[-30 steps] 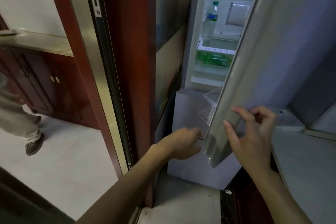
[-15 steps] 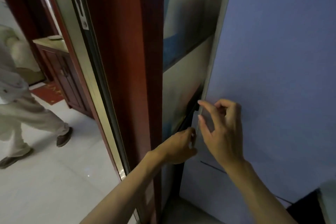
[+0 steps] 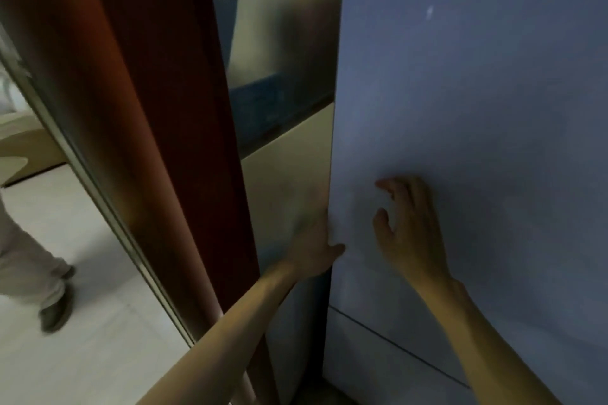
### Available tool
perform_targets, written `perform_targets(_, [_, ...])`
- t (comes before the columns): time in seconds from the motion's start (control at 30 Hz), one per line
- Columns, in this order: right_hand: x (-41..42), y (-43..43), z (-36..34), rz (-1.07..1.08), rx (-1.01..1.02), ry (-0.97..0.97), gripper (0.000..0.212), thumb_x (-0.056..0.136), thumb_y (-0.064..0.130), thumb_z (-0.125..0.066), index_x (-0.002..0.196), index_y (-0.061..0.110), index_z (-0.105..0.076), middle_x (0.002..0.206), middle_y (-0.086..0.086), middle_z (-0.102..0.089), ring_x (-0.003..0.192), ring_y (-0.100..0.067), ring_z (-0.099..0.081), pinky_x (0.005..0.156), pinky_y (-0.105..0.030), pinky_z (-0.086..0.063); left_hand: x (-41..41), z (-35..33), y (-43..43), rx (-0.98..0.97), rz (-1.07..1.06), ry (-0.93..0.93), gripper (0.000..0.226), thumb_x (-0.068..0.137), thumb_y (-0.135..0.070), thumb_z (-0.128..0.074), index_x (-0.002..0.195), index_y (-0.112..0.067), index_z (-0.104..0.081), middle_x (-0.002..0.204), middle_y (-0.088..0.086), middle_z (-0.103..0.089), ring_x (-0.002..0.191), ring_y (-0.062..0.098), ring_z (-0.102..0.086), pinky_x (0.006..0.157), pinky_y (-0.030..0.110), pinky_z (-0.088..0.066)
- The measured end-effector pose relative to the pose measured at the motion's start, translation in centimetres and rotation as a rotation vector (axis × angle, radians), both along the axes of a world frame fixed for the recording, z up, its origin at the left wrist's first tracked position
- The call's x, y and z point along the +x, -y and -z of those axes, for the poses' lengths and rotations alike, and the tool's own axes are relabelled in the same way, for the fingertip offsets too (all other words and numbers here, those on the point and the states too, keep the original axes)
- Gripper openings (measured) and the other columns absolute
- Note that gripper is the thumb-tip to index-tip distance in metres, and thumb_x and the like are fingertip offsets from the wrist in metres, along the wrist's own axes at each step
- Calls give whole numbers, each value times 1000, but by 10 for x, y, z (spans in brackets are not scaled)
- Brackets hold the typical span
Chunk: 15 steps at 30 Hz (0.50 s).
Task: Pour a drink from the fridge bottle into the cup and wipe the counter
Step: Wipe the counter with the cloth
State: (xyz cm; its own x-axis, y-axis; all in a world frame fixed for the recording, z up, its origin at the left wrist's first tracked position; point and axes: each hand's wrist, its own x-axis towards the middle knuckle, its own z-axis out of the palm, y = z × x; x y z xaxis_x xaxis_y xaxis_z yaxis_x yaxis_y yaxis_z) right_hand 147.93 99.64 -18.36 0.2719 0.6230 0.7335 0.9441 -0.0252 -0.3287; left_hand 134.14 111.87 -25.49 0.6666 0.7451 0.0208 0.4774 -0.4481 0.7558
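Swung nearly shut, the fridge door (image 3: 477,108) now hides the bottle; my left hand (image 3: 314,245) grips its edge, right hand (image 3: 409,227) lies open on it. Pushing further could pinch those fingers.

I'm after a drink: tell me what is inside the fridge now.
Nothing inside shows: the grey fridge door covers the interior. The left hand holds its left edge, fingers hidden behind it; the right hand rests on its front.

left grip (image 3: 312,250), right grip (image 3: 411,233), forearms (image 3: 230,332): all bare
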Motion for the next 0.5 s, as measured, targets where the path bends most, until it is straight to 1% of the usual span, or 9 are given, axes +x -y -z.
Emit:
perform_targets(0.07, [9, -10, 4, -5, -13, -4, 39, 77, -4, -63, 115, 6, -59, 113, -11, -52, 107, -24, -47, 92, -16, -30, 6, -4, 0, 3, 8, 2, 81, 83, -49, -61, 152, -21, -26, 150, -2, -42, 137, 17, -43, 110, 46, -42])
perform_targets(0.13, [21, -18, 10, -14, -37, -22, 38, 78, -3, -61, 115, 6, -58, 113, -11, -50, 107, -26, -47, 94, -23, -33, 11, -16, 5, -3, 26, -23, 78, 85, -42, -61, 151, -17, -29, 149, 1, -44, 135, 18, -45, 110, 45, -42])
perform_targets(0.2, [33, -21, 16, -14, -74, -29, 37, 78, -2, -60, 114, 7, -58, 112, -10, -50, 106, -26, -45, 95, -33, -39, 15, -28, 12, -25, 46, -60, 79, 87, -35, -63, 153, -11, -25, 152, 4, -40, 138, 20, -41, 115, 43, -36])
perform_targets(0.23, [37, -21, 19, -5, -97, -16, 38, 78, -3, -60, 114, 7, -58, 112, -10, -50, 106, -25, -44, 95, -37, -42, 18, -32, 14, -43, 51, -75, 80, 89, -30, -63, 154, -10, -21, 155, 4, -36, 140, 20, -37, 118, 37, -31])
perform_targets(0.3, [43, -20, 24, 17, -138, 36, 39, 76, -4, -60, 113, 6, -58, 112, -11, -49, 106, -27, -45, 94, -40, -44, 23, -37, 18, -67, 56, -110, 79, 93, -23, -63, 156, -11, -16, 155, 4, -32, 141, 18, -33, 114, 25, -28])
perform_targets(0.33, [44, -20, 25, 18, -144, 42, 39, 76, -3, -61, 113, 6, -58, 112, -11, -49, 106, -28, -46, 94, -40, -44, 25, -39, 19, -69, 63, -121, 77, 94, -22, -62, 155, -11, -18, 154, 4, -33, 140, 18, -35, 111, 25, -30])
perform_targets(0.4, [43, -21, 25, 3, -134, -10, 38, 77, -2, -62, 113, 7, -58, 113, -9, -49, 108, -28, -46, 95, -36, -42, 25, -42, 21, -117, 78, -142, 67, 93, -23, -63, 150, -13, -29, 147, 6, -41, 130, 18, -44, 108, 29, -39])
perform_targets(0.47, [40, -21, 25, -17, -130, -84, 35, 79, 1, -61, 112, 8, -58, 114, -7, -49, 110, -24, -44, 95, -29, -38, 23, -45, 24, -128, 95, -193, 51, 93, -26, -63, 139, -13, -45, 130, 5, -53, 110, 16, -53, 95, 27, -47])
perform_targets(0.5, [40, -19, 25, -29, -140, -119, 33, 80, 3, -61, 112, 9, -58, 114, -6, -49, 111, -22, -44, 95, -27, -37, 21, -47, 25, -115, 108, -234, 44, 94, -27, -62, 134, -13, -50, 122, 2, -55, 104, 15, -54, 90, 25, -47])
